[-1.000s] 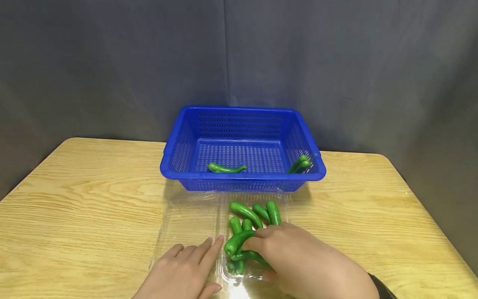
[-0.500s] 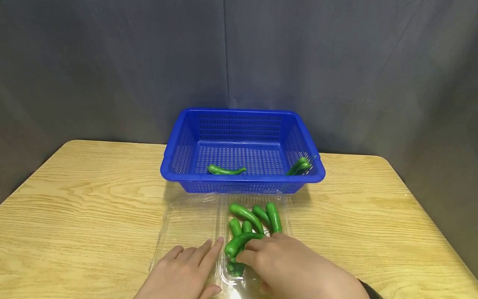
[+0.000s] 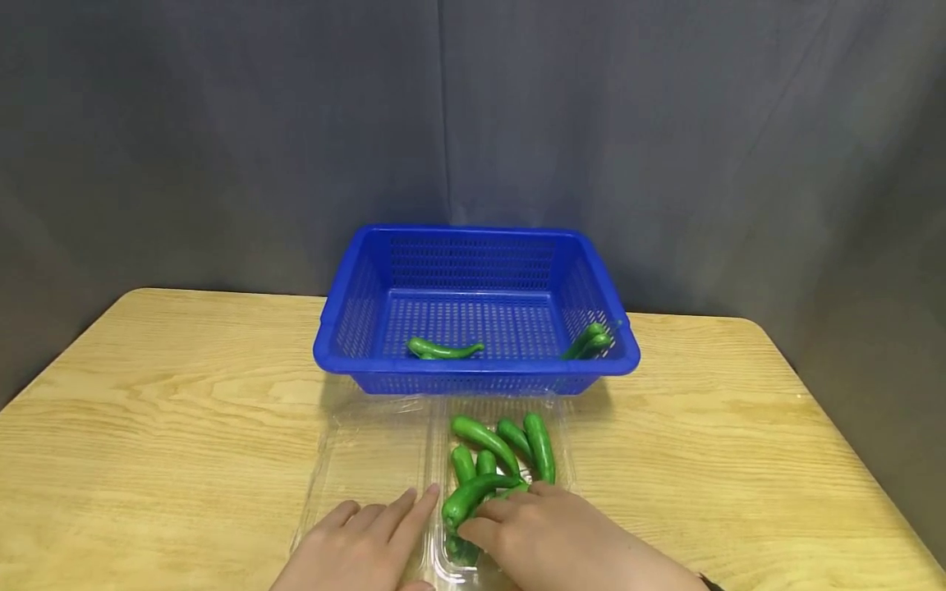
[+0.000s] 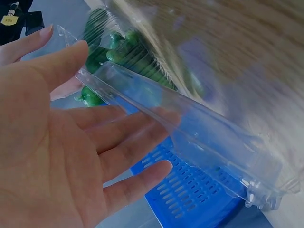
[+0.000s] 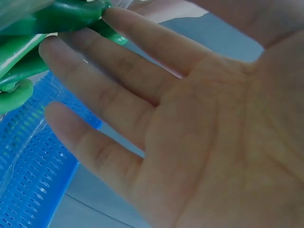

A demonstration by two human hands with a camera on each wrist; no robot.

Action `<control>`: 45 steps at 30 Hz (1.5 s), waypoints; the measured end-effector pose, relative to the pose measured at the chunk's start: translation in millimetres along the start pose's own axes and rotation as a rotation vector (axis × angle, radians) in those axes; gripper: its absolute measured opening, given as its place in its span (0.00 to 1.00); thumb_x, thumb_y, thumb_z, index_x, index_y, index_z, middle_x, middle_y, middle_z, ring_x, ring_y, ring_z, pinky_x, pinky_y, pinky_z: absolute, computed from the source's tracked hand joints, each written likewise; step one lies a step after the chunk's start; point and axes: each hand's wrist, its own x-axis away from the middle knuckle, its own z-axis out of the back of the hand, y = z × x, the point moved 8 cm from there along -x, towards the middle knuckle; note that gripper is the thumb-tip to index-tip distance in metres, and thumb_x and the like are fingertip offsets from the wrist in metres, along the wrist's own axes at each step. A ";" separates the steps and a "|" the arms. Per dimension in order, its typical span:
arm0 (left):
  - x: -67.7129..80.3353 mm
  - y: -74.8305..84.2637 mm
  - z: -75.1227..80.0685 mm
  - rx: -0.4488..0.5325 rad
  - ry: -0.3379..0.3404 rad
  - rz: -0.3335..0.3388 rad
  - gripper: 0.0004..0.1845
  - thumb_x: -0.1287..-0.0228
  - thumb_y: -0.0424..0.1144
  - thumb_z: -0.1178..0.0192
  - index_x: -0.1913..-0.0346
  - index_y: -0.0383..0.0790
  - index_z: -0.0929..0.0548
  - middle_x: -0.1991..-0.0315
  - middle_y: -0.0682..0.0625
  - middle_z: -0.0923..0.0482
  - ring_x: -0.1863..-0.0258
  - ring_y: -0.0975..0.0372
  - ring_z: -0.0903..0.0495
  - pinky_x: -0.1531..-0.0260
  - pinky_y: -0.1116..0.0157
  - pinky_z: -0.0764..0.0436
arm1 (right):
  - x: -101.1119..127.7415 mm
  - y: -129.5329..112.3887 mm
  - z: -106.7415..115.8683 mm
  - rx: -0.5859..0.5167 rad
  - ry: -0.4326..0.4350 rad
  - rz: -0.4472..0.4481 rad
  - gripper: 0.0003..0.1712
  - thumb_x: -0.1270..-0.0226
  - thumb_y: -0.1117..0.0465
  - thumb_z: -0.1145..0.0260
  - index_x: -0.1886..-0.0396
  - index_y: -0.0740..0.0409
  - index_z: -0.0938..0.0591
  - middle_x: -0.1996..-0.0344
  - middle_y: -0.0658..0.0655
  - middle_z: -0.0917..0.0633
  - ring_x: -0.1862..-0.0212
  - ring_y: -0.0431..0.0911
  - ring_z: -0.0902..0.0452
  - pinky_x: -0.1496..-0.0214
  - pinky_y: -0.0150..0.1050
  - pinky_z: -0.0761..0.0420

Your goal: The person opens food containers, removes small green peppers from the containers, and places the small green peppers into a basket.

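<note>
A clear plastic clamshell box (image 3: 438,460) lies unfolded on the table, its lid half on the left and its tray half on the right. Several long green chili peppers (image 3: 484,439) lie in the tray; a curved pepper (image 3: 469,497) crosses the others near the front. My left hand (image 3: 362,542) rests at the lid half beside the hinge, fingers straight; the left wrist view shows them against the clear plastic. Over the tray's front right, my right hand (image 3: 550,533) touches the peppers, and its fingers (image 5: 102,92) extend nearly straight in the right wrist view. Its palm grips nothing.
Just behind the box stands a blue perforated basket (image 3: 476,366). Inside it are a curved pepper (image 3: 443,350) near the front and some peppers (image 3: 589,341) in the right corner. The wooden table (image 3: 185,427) meets a grey curtain (image 3: 222,139) at the back.
My right hand has moved slightly left and down over the tray, uncovering more of the right-hand pepper. The left hand keeps its place on the box. The head view has tilted up a little.
</note>
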 end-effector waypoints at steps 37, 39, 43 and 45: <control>1.0 1.3 2.5 -0.037 -0.009 -0.004 0.38 0.32 0.66 0.53 0.32 0.41 0.26 0.47 0.50 0.17 0.57 0.59 0.16 0.59 0.60 0.19 | -5.2 -5.5 -3.9 0.062 0.068 0.003 0.15 0.39 0.48 0.32 0.57 0.49 0.15 0.63 0.43 0.16 0.58 0.37 0.21 0.56 0.37 0.22; 1.3 1.4 3.3 -0.042 0.003 -0.005 0.38 0.32 0.66 0.53 0.33 0.41 0.26 0.47 0.50 0.17 0.58 0.59 0.16 0.59 0.60 0.19 | -5.9 -7.0 -4.0 0.090 0.077 0.001 0.14 0.39 0.50 0.32 0.56 0.50 0.15 0.62 0.44 0.16 0.58 0.37 0.20 0.56 0.37 0.21; 1.7 1.7 2.5 -0.040 0.003 -0.006 0.37 0.32 0.66 0.53 0.33 0.41 0.26 0.47 0.50 0.17 0.58 0.59 0.16 0.59 0.61 0.19 | -7.6 -8.7 -8.4 0.139 0.063 -0.010 0.16 0.37 0.49 0.34 0.53 0.50 0.15 0.59 0.45 0.15 0.55 0.38 0.20 0.55 0.37 0.21; 1.8 1.8 1.7 -0.035 0.000 -0.006 0.37 0.32 0.66 0.53 0.33 0.41 0.25 0.47 0.50 0.18 0.58 0.59 0.16 0.59 0.60 0.19 | -8.4 -8.7 -11.2 0.145 0.050 -0.018 0.18 0.36 0.46 0.36 0.51 0.49 0.16 0.58 0.46 0.15 0.54 0.38 0.19 0.55 0.37 0.21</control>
